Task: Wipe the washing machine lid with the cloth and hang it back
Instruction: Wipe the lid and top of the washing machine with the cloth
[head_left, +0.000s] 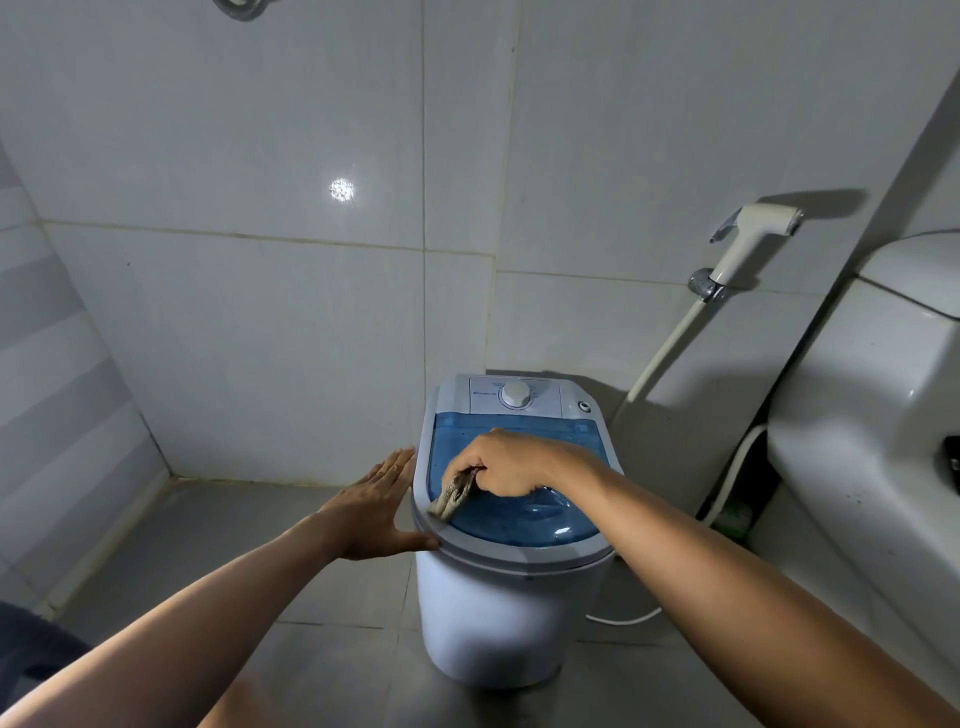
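Note:
A small white washing machine (493, 618) stands on the floor below me, with a translucent blue lid (524, 512) and a white dial (515, 394) at its back. My right hand (506, 462) rests over the lid, shut on a bunched grey-beige cloth (454, 493) pressed against the lid's front-left rim. My left hand (376, 506) is flat and open against the machine's left side, thumb touching the grey rim.
Grey tiled walls meet in a corner behind the machine. A white bidet sprayer (748, 241) with its hose hangs on the right wall. A white toilet tank (878, 395) stands at the far right. A white cord (623, 618) lies on the grey floor.

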